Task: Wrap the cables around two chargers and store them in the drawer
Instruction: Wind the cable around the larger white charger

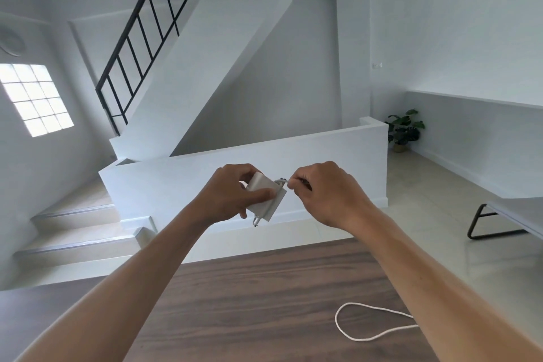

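Note:
A white square charger is held up in the air in front of me, above the far edge of a dark wooden table. My left hand grips the charger, thumb across its face. Thin white cable is wound around its right edge, and a short end hangs below it. My right hand pinches the cable at the charger's upper right corner. A second white cable lies looped on the table at the lower right, partly hidden by my right forearm. No drawer and no second charger are visible.
Behind the table a low white wall borders a stairwell with steps at the left. A black-railed staircase rises above. A potted plant stands in the far right corner, and a bench with a black metal leg sits at right.

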Tool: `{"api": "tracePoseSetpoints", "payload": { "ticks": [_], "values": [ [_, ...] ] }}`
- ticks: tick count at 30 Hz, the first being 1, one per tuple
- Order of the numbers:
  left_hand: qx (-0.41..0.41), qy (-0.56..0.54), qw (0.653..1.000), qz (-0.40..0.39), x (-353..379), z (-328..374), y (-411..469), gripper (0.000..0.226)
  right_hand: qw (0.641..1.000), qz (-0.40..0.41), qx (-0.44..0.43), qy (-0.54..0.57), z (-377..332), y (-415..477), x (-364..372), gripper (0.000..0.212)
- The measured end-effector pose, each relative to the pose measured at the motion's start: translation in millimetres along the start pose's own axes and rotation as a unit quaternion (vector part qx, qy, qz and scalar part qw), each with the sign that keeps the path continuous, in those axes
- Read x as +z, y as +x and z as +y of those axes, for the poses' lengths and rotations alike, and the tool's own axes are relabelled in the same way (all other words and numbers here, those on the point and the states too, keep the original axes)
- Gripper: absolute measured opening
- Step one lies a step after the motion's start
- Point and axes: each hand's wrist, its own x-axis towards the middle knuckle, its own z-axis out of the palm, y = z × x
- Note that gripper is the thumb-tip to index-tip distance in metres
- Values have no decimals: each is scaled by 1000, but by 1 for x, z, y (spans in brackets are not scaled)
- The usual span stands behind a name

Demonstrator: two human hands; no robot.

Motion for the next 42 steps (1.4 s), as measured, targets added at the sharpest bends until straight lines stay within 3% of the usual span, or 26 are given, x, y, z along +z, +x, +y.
{"api": "tracePoseSetpoints", "payload": {
  "ticks": [6, 9, 14, 25, 31, 33, 39, 42],
  "values": [
    [-38, -33, 997, 60, 2, -15, 6, 24, 999, 22, 27, 41, -9, -17, 22, 29],
    [-75, -132, 986, 74, 6, -14, 10, 29, 993, 44, 33, 102, -16, -27, 40, 29],
    [-138, -278, 950, 37, 13, 4, 10, 32, 965, 86, 75, 235, -19, -39, 66, 27],
    [-137, -382, 913, -34, 10, 20, -2, 38, 918, 109, 101, 366, -12, -57, 96, 25],
    [-98, -364, 922, -87, 7, 25, -12, 50, 928, 107, 65, 352, 4, -47, 89, 23],
    [-83, -349, 929, -91, 3, 25, -15, 43, 942, 83, 40, 323, 12, -40, 83, 24],
    [-32, -280, 947, -151, -8, 25, -26, 43, 976, 24, 14, 218, 33, -17, 48, 45],
    [-7, -203, 964, -172, -11, 26, -27, 30, 988, -16, 9, 156, 37, -3, 37, 26]
  ]
}}
